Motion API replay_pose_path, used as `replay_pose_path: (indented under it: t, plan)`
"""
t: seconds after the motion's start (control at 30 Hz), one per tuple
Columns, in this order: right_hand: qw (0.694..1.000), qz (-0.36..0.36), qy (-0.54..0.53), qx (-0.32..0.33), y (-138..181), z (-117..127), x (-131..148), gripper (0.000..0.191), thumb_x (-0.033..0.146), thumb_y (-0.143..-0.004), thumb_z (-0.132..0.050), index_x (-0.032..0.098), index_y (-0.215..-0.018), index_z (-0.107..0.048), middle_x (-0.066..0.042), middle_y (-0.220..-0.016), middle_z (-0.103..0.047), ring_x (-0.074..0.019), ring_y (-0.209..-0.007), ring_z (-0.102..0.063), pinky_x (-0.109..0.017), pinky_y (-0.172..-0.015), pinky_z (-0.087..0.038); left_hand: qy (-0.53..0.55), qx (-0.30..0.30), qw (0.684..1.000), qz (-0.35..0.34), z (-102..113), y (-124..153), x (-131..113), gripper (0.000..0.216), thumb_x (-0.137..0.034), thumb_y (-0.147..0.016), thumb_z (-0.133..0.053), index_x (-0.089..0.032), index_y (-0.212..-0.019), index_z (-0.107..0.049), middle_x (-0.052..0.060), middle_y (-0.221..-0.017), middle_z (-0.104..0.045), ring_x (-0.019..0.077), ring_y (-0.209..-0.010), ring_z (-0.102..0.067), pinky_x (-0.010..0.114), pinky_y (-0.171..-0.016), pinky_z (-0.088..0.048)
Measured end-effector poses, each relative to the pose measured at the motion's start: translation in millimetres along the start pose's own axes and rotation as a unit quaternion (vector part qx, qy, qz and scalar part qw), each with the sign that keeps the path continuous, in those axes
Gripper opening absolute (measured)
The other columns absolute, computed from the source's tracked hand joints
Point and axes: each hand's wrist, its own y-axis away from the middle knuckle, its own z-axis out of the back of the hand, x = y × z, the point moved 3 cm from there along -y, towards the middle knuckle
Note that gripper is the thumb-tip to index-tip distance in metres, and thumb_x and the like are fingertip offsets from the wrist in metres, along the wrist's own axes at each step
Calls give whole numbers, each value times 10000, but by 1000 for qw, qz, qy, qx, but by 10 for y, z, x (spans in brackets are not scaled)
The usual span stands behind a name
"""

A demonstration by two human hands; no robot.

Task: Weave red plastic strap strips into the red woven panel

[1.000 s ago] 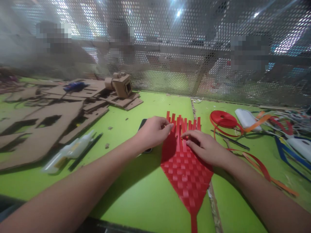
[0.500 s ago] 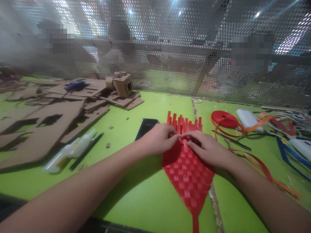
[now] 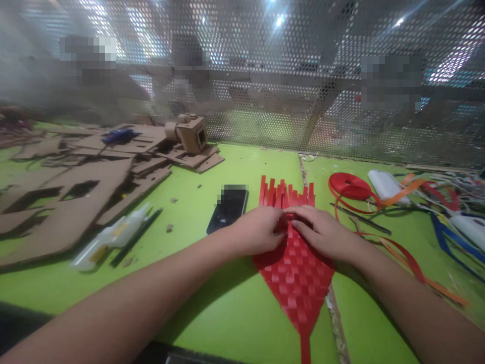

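Observation:
A red woven ribbon piece lies flat on the green table, its pointed end toward me and a single ribbon tail running off below. Loose red strip ends fan out at its far side. My left hand rests on the upper left of the weave, fingers curled in and pinching at a strip. My right hand is at the upper right, thumb and fingers bent together on the strips, its fingertips meeting the left ones. A black phone lies just beyond my left wrist.
Cut cardboard sheets and a cardboard box model cover the left. A white glue gun lies nearer. To the right are a red ribbon roll, a white device and tangled ribbons. Behind stands a perforated metal screen.
My left hand has moved slightly toward me and to the right, its fingers curling further in. More of the phone shows. My right hand has stayed nearly in place.

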Motion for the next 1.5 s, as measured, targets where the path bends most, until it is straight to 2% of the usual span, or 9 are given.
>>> replay_pose_path:
  t: [0.13,0.37,0.73,0.83,1.03,1.2,1.33,1.43,1.5]
  plan:
    - [1000,3,5,4,-5,-14,-5,392,201,-1014,-477,301,-1352,-649,-67,-1245,-713,-238,-1108,-660,-438,-990,-514,-3,16,1000,-1,17,8,-4,161,-284,-865,-558,-170,-889,-669,85,-784,-717,190,-614,-599,284,-514,-425]
    - [1000,-3,13,12,2,-48,-20,368,232,-1039,-447,280,-1341,-652,-78,-1210,-696,-232,-1105,-647,-426,-1003,-500,82,24,996,23,88,-16,98,263,-293,-926,-512,-161,-1035,-712,97,-949,-751,197,-755,-657,300,-643,-506]
    - [999,-22,-26,22,20,92,3,359,261,-1037,-469,297,-1359,-625,-62,-1324,-695,-238,-1156,-652,-404,-993,-503,49,27,998,21,58,6,56,176,-323,-915,-577,-182,-949,-677,62,-871,-719,174,-697,-609,287,-591,-457]
    - [999,-16,-25,24,24,134,6,343,274,-1031,-484,309,-1335,-638,-53,-1295,-711,-247,-1123,-667,-402,-963,-516,98,-8,995,21,121,23,58,206,-325,-950,-533,-176,-957,-676,49,-813,-696,149,-629,-562,274,-556,-428]
    - [1000,-16,-9,-4,33,199,8,291,309,-1010,-513,293,-1260,-660,-64,-1212,-738,-261,-1048,-681,-401,-893,-529,226,-184,954,66,327,60,148,308,-473,-984,-523,-197,-977,-659,-28,-634,-572,105,-494,-433,241,-473,-347]
    - [998,-49,19,-34,44,293,-33,233,327,-979,-542,274,-1170,-665,-64,-1146,-750,-269,-996,-686,-391,-841,-520,199,-205,955,78,328,63,185,367,-507,-981,-535,-193,-841,-663,-28,-597,-553,101,-487,-428,244,-471,-338]
    - [994,-97,28,-50,47,308,-123,191,356,-972,-548,267,-1109,-647,-51,-1020,-755,-239,-850,-686,-358,-725,-507,116,-201,973,15,323,104,72,333,-418,-1002,-517,-179,-865,-703,12,-673,-652,123,-560,-522,263,-532,-402]
    - [990,-130,-8,-51,39,240,-204,200,355,-948,-586,263,-1122,-618,-36,-935,-744,-208,-762,-677,-339,-685,-511,28,-117,989,-87,237,139,-87,241,-290,-978,-542,-179,-967,-755,58,-880,-747,166,-747,-648,294,-690,-506]
    - [986,-149,-50,-52,33,182,-245,259,336,-919,-628,258,-1162,-582,-38,-937,-740,-197,-742,-682,-331,-674,-522,-22,-56,988,-146,138,162,-166,247,-222,-968,-530,-184,-1016,-769,78,-1014,-760,194,-876,-685,318,-792,-536]
